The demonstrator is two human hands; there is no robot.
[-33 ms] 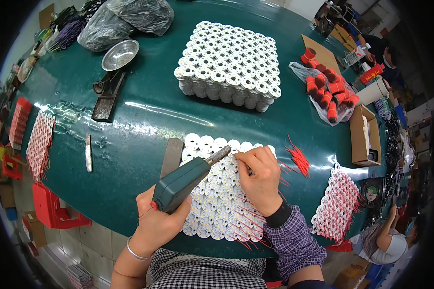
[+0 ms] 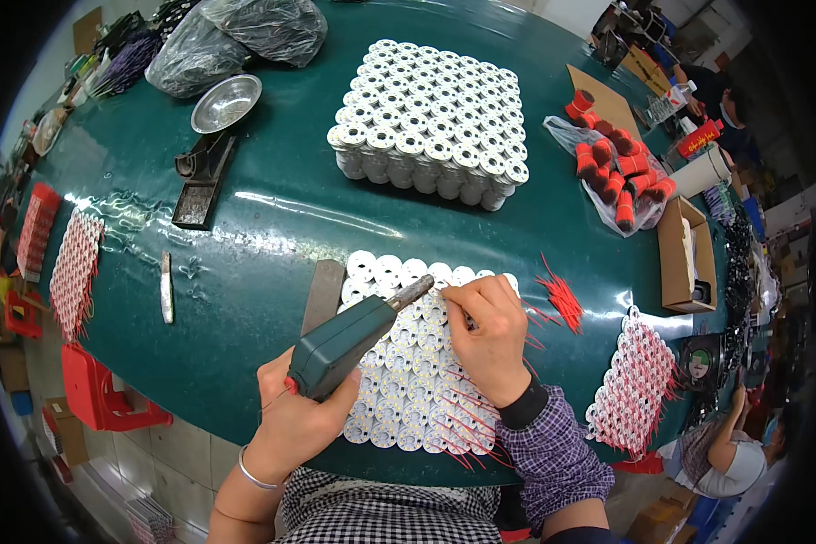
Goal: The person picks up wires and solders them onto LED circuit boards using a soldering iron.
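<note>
The left hand is gripping a soldering gun, its long axis slanting away and rightward. Just beside the tip, the right hand is pinching, contents unclear; white boards are lying beneath both.

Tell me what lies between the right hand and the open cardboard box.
Loose red wires lie there, nearer the right hand, then green tabletop up to the open cardboard box, in the head view.

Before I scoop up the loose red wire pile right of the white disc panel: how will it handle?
The red wires probably lift light, being thin strands. Likely to scatter if pushed: they lie loose, splayed at the edges. Probably somewhat flexible, as a few strands curve.
</note>
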